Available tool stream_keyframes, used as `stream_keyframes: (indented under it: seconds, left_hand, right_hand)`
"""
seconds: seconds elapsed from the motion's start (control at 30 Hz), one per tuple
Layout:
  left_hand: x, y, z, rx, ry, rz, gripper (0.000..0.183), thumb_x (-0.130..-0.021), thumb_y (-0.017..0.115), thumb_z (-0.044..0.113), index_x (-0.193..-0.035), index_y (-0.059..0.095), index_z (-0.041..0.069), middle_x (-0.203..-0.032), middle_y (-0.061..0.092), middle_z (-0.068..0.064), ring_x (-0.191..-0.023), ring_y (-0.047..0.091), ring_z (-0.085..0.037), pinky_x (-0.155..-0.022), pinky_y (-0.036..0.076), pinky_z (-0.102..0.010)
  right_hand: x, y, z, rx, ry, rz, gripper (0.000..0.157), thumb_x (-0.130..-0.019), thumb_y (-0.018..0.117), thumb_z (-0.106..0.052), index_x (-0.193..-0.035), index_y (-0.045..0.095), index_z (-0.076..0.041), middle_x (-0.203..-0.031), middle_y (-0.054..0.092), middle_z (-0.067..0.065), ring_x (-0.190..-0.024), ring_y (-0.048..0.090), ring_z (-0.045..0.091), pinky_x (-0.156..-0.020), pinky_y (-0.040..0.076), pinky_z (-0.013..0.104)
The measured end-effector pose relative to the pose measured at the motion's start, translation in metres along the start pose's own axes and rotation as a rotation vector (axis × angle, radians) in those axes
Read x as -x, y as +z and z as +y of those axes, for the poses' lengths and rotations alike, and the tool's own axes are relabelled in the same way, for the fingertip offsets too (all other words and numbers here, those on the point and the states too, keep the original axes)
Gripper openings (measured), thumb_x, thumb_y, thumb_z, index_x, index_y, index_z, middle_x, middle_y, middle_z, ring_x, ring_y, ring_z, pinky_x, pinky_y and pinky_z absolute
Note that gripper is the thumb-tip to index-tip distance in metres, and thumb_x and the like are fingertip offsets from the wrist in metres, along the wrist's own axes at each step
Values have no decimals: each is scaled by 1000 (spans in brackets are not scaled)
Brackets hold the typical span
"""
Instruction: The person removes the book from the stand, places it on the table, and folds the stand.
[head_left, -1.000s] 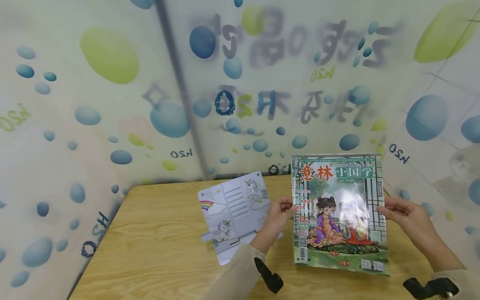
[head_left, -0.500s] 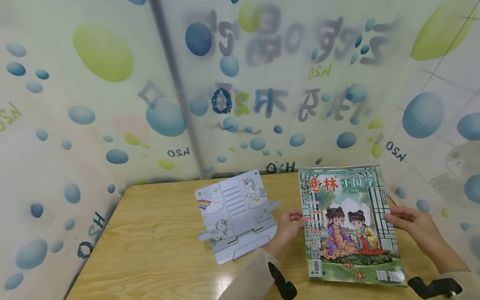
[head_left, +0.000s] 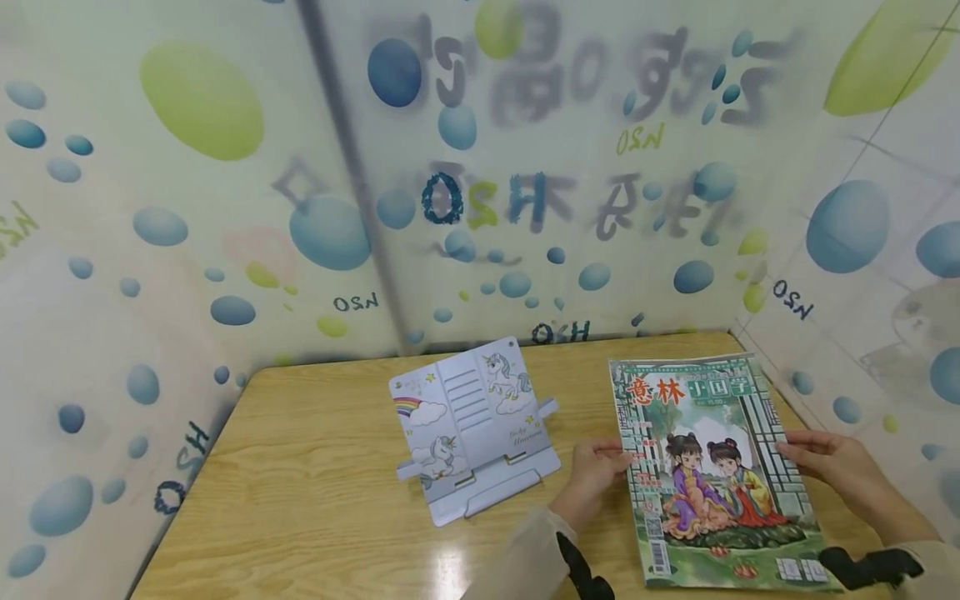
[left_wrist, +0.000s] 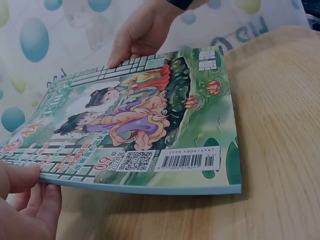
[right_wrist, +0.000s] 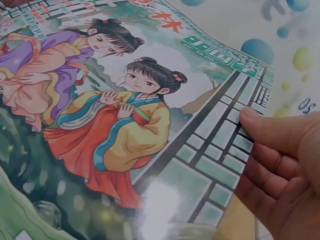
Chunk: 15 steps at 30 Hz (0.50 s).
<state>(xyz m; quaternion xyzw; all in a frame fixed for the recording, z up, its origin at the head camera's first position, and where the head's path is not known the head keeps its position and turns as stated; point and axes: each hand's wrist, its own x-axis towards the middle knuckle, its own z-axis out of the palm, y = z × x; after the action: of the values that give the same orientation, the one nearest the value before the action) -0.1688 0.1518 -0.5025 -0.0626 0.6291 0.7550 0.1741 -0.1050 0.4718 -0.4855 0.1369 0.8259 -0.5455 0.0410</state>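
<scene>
A magazine with a green illustrated cover of two seated figures is held face up over the right part of the table. My left hand pinches its spine edge, thumb on top and fingers beneath, as the left wrist view shows. On the opposite edge my right hand grips with the thumb on the cover and the fingers curled under. In the left wrist view the magazine is tilted, its near corner low over the wood. Its underside is hidden.
A white book stand with unicorn pictures stands left of the magazine, its slotted panel leaning back and a ledge in front. The wooden table ends at a wall sheet printed with blue and green ovals.
Both hands have brought the magazine down and slightly to the right, laying it flatter toward the table. The book stand stays in its place, now less covered by the left arm.
</scene>
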Motion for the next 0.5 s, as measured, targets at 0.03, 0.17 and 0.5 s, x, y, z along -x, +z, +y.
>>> stream_keyframes:
  seconds: [0.03, 0.17, 0.5]
  left_hand:
    - [1, 1, -1, 15, -12, 4, 15, -76, 68, -7, -89, 63, -2, -76, 64, -8, -65, 59, -12, -60, 52, -27]
    - [5, 2, -5, 43, -48, 4, 16, -77, 67, -7, -92, 62, -3, -79, 65, -10, -68, 59, -13, -61, 51, -26]
    - [8, 1, -13, 58, -153, 57, 16, -78, 69, -4, -92, 62, 0, -80, 61, -7, -66, 60, -12, -62, 53, -29]
  right_hand:
    - [1, 1, -1, 12, 5, -8, 40, -89, 61, -30, -110, 58, 3, -88, 60, -20, -76, 57, -5, -67, 52, 23]
    - [5, 7, -7, 46, 37, -19, 57, -90, 59, -26, -117, 44, 22, -89, 60, -14, -75, 57, -3, -68, 53, 25]
    - [-4, 10, 4, -11, 116, -140, 66, -91, 58, -26, -124, 33, 26, -99, 61, 1, -79, 58, 1, -74, 52, 31]
